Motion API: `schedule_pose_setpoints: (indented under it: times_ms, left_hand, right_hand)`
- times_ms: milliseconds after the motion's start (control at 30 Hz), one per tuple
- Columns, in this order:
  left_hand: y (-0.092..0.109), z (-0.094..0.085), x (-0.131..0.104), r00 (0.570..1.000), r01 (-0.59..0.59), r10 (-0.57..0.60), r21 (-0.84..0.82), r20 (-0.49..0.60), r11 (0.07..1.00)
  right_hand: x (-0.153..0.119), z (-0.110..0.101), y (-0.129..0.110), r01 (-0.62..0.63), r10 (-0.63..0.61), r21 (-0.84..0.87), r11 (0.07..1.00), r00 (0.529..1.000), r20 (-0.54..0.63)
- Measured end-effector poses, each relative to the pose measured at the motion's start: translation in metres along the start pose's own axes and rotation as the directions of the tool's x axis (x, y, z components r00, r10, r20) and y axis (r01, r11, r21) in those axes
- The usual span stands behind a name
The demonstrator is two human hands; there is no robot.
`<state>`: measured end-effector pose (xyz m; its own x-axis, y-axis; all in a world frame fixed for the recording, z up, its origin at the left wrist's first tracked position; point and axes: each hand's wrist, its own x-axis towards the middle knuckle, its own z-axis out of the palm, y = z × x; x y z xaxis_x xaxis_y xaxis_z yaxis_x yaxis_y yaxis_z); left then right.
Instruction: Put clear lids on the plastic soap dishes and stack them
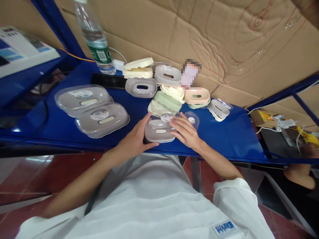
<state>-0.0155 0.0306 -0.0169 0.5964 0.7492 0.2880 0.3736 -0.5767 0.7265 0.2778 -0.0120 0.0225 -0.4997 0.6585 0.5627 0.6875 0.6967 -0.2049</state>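
Observation:
Near the table's front edge lies a grey oval dish [160, 134] with a clear lid [166, 117] bearing a round label. My left hand [136, 136] grips its left side, thumb along the front edge and fingers at the back. My right hand [185, 131] rests on the lid's right side, its fingers bent over the clear plastic. Just behind my right hand is another clear lid [193, 120] with a round label. Two grey dishes with clear labelled lids, one behind [84, 98] and one in front [103, 120], overlap on the left.
Behind my hands sit several dishes: cream [138, 71], grey [141, 88], green [168, 101], peach [197, 95]. A water bottle [98, 49] stands at the back left of the blue table [224, 139]. Cardboard [154, 30] rises behind. At the far right is a person's arm [300, 174].

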Motion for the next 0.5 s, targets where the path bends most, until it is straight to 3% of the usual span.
schedule_pose_setpoints:
  times_ms: [167,400,500]
  left_hand:
    - [0.0006,0.0011,0.0011,0.993,-0.071,0.074,0.029,-0.087,0.997]
    - [0.0057,-0.0049,0.0012,0.998,-0.018,0.017,0.019,0.054,1.0]
    - [0.0068,-0.0057,0.0007,0.998,-0.02,0.019,0.027,0.055,0.999]
  right_hand:
    - [0.0022,0.0041,-0.0004,0.199,-0.199,-0.009,0.98,0.98,-0.003]
    - [0.0009,0.0047,-0.0077,0.344,-0.335,-0.156,0.926,0.939,0.081]
    - [-0.0023,0.0067,-0.0062,0.322,-0.3,-0.18,0.93,0.944,0.139]
